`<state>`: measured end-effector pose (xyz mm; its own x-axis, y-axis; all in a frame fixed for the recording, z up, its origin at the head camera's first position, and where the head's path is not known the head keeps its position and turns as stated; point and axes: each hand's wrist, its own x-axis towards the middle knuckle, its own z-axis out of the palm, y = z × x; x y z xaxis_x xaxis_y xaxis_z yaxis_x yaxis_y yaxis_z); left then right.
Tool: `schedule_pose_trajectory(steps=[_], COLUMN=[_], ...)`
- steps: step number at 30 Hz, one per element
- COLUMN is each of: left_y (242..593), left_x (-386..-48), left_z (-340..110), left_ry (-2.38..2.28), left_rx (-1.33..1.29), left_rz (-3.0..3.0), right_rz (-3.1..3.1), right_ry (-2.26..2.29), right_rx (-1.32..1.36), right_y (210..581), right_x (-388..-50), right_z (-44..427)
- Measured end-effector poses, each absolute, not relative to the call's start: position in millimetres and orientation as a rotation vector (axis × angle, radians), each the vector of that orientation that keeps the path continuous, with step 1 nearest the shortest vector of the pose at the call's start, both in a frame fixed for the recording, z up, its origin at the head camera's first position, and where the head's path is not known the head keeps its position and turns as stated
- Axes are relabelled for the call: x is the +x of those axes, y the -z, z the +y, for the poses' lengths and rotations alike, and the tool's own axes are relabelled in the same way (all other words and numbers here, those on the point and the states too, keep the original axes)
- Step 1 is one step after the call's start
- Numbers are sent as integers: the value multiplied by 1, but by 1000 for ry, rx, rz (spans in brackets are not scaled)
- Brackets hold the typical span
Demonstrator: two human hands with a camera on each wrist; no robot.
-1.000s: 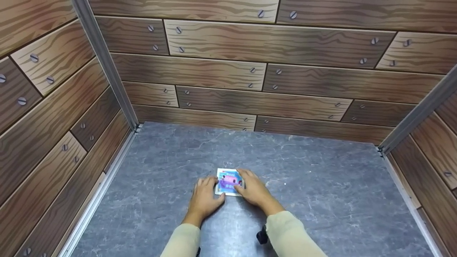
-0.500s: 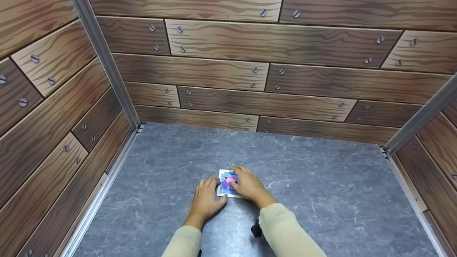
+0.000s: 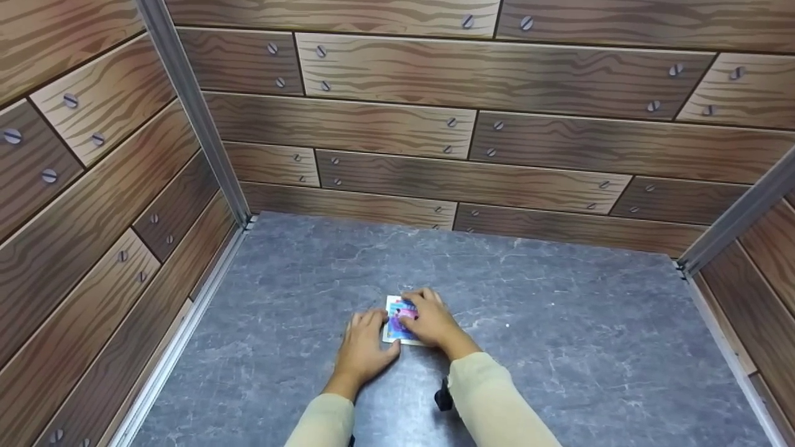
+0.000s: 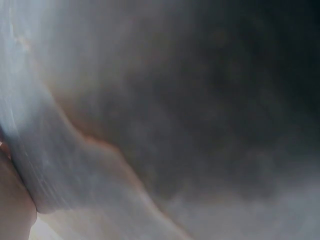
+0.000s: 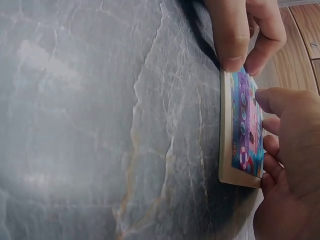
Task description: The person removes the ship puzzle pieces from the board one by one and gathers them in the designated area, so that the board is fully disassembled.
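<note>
While the left hand point(image 3: 363, 349) pinches the near-left corner of the printed block point(image 3: 397, 330), apparently steadying it on the worktop point(image 3: 310, 267), the right hand point(image 3: 435, 324) has fingers gripping its right side.

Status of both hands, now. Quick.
Left hand: holding, thumb and fingers at the left corner of the flat, colourful piece.
Right hand: holding the same piece, thumb over its top, fingers round its edge.
</note>
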<state>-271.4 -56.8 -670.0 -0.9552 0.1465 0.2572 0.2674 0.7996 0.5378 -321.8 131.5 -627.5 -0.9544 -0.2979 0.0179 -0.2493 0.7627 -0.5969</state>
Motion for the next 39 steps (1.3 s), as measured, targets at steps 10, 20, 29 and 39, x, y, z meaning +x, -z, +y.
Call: schedule_pose_trajectory(steps=[10,20,29,39], left_y=[672,672,671,670], left_x=[-272,-270,-271,-271], left_z=[-58,-58,-58,-56], left_ry=[874,866,859,869], left_rx=[-317,-307,-322,-313], left_rz=[-2791,-2823,-2799,-2823], right_rz=[2868,2849,2946,3006], right_ry=[995,1014,933,912], right_rx=[-458,-449,-446,-438], right_y=[627,625,629,631], right_x=[-323,-328,-329,-327], right_z=[130,147,155,149])
